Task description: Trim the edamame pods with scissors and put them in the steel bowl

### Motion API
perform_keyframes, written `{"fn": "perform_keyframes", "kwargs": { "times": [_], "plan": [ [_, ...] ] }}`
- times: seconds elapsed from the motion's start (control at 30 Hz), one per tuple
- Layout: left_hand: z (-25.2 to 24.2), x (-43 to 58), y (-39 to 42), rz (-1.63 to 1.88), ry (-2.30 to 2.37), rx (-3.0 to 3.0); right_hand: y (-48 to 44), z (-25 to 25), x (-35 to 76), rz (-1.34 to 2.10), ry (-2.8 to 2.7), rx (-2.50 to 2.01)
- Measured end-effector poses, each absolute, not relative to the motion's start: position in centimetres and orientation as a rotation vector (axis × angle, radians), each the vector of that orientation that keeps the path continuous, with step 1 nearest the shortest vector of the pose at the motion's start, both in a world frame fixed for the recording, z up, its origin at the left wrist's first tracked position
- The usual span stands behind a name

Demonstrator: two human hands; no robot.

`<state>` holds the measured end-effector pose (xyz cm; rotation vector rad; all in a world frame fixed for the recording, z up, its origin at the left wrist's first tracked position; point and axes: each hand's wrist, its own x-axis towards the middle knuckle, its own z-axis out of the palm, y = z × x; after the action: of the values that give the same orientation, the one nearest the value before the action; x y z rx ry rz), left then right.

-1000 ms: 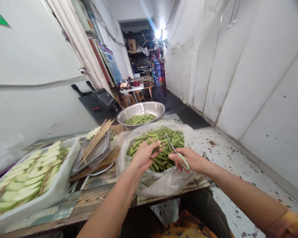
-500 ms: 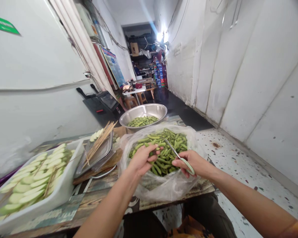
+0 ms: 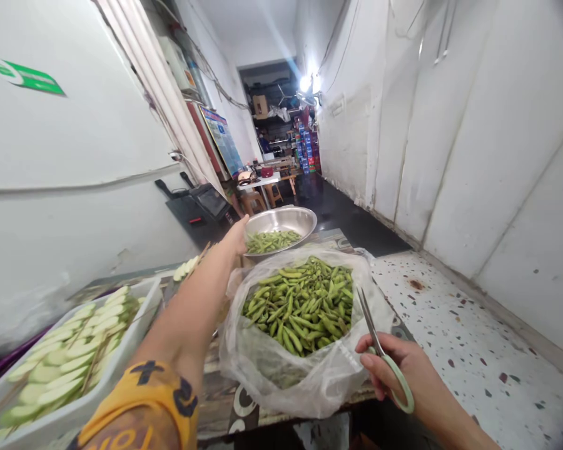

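Observation:
My left hand (image 3: 237, 237) reaches out to the left rim of a stainless steel bowl (image 3: 304, 220) and grips it. The thumb shows at the rim, while the other fingers are mostly hidden. Green pods that look like edamame (image 3: 273, 241) lie in the bowl. In my right hand (image 3: 394, 362) is a pair of scissors (image 3: 401, 382) with pale green handles, its closed blades pointing up and away from me. Left of the scissors, a clear plastic bag (image 3: 304, 390) sits rolled open, full of more green pods (image 3: 300, 306).
At the left a white tray (image 3: 143, 306) holds sliced green vegetable on wooden skewers. My left forearm covers most of another tray beside it. Behind stand a black case (image 3: 197, 203) and a small white table (image 3: 267, 180). A white wall (image 3: 450, 156) runs along the right.
My left hand has left the pods in the bag and moved forward to the bowl's left rim. My right hand has drawn back and right with the scissors, away from above the pods.

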<state>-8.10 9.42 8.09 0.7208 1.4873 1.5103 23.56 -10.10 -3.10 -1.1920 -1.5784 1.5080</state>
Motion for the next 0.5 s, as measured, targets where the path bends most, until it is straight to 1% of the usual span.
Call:
{"fn": "perform_keyframes", "kwargs": {
  "times": [0.07, 0.17, 0.23, 0.3, 0.4, 0.5],
  "plan": [
    [7.1, -7.9, 7.9, 1.510, 1.523, 0.828, -9.9, -3.3, 24.0, 1.464, -1.570, -1.237],
    [4.9, -7.0, 2.7, 1.540, 1.520, 1.010, -9.2, -3.9, 24.4, 1.367, -1.501, -1.331],
    [2.8, -6.1, -1.9, 1.385, 1.561, 1.569, -8.5, -4.7, 24.3, 1.284, -1.443, -1.375],
    [0.2, -5.1, -6.5, 1.348, 1.646, 1.893, -7.9, -5.7, 23.9, 1.175, -1.407, -1.406],
    [-4.1, -4.1, -11.8, 1.549, 1.850, 2.040, -7.5, -7.2, 23.3, 0.993, -1.377, -1.446],
    [-7.8, -4.3, -14.6, 1.744, 2.092, 2.023, -7.2, -8.5, 23.4, 0.859, -1.392, -1.499]
  ]
}}
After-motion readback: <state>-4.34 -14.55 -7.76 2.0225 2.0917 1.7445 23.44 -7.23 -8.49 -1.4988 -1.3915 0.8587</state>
